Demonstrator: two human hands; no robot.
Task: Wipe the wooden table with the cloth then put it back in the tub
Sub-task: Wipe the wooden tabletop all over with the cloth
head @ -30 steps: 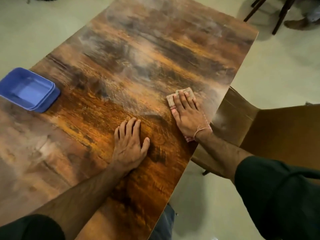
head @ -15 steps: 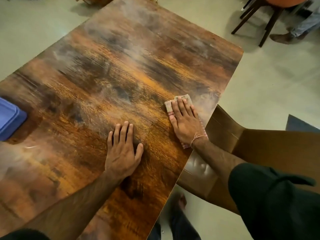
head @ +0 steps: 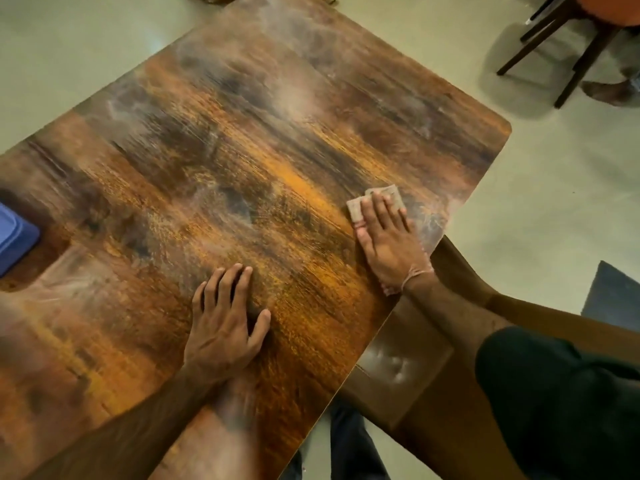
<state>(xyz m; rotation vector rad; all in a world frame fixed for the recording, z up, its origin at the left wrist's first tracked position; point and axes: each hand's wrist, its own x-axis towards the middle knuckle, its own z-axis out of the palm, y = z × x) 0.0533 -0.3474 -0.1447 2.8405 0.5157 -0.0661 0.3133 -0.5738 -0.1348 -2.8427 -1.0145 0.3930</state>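
The folded cloth [head: 380, 198] has slid a little further from the person along the table's 3 o'clock edge, and the blue tub [head: 15, 242] has slipped almost out of view at 9 o'clock. The cloth lies flat on the wooden table [head: 277, 133], just right of the view's centre and close to that edge. Its long axis runs from 6 to 12 o'clock, in line with the fingers on it. Its far end shows past the fingertips, and a pinkish bit of it shows under the wrist.

The right hand [head: 388, 244] presses it down with straight fingers and flat palm, not curled round it; a thread [head: 414, 273] circles the wrist. The left hand [head: 225, 327] rests palm down on bare wood toward 6 o'clock, well apart from the cloth, fingers straight, thumb spread, holding nothing.

The tabletop is streaked orange, brown and dark, with pale smeared patches. A brown chair [head: 408, 368] stands at its edge at 4 o'clock. The floor [head: 554, 202] is pale and smooth. At 1 o'clock stand a dark-legged chair [head: 554, 46] and someone's foot [head: 609, 93]; at 3 o'clock lies a dark mat [head: 613, 296].
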